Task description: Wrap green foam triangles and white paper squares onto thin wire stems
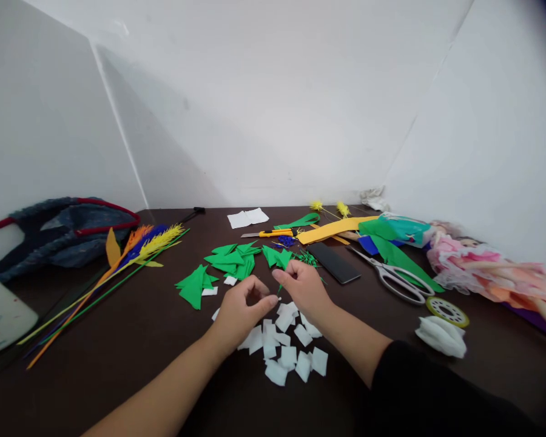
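A thin green strip (279, 287) with a white tip is at the centre of the work, just above the counter (118, 376), between the two hands. The right hand (306, 291) has its thumb and fingers closed in a pinch, apparently on the upper end of this strip. The left hand (241, 309) curves in from the left, with a visible gap between thumb and fingers; its thumb is beside the white tip, but whether it grips the tip cannot be determined. The step in hand appears to be working the small end of the strip; the next move seems to call for a steady right pinch and a fine left fingertip contact at the white tip. Near the hands lie loose white squares (288, 355). Just beyond, to the far left, are folded green pieces (227, 261); to the far right is a dark flat slab (334, 262). Farther back lies a yellow utility knife (276, 233). On the right are scissors (403, 284), a tape roll (448, 311) and a white wad (441, 337), with dolls (480, 264) beyond. On the left rests a bundle of coloured stems (113, 270).
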Demonstrator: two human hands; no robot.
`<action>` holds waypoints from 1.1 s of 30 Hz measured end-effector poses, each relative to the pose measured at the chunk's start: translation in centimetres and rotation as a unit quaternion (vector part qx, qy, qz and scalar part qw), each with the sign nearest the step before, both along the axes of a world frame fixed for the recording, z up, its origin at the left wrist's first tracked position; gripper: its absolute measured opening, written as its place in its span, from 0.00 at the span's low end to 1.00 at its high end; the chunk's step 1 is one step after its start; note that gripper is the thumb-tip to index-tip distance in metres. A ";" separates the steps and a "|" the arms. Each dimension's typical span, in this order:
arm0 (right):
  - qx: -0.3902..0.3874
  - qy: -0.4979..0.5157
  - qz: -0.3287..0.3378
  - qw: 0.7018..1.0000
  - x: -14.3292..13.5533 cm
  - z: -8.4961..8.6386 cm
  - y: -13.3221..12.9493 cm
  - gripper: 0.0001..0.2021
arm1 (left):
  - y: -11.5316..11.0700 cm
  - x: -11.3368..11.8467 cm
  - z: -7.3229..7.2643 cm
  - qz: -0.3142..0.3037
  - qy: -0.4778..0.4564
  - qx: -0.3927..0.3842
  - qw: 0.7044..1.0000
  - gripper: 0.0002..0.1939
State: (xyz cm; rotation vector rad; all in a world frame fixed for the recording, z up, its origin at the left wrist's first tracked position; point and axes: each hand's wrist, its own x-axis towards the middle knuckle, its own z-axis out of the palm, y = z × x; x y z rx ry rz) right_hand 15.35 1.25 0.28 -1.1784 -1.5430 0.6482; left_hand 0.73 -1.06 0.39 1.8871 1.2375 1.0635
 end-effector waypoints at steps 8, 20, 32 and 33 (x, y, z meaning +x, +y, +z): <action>-0.048 0.084 0.079 0.992 -0.3 -0.3 -0.1 0.15 | 0.5 0.9 -0.6 -0.012 -0.092 -0.071 0.993 0.09; -0.082 0.146 0.187 0.968 0.5 -0.5 -0.1 0.08 | -0.2 1.3 0.1 -0.027 -0.124 -0.146 0.981 0.10; -0.047 -0.022 -0.076 0.996 5.0 -0.9 3.6 0.13 | -0.7 1.3 1.7 -0.017 -0.077 -0.076 0.994 0.10; -0.048 -0.061 -0.122 0.989 6.0 -1.0 4.3 0.13 | -1.8 1.5 2.3 -0.068 -0.101 -0.087 0.989 0.10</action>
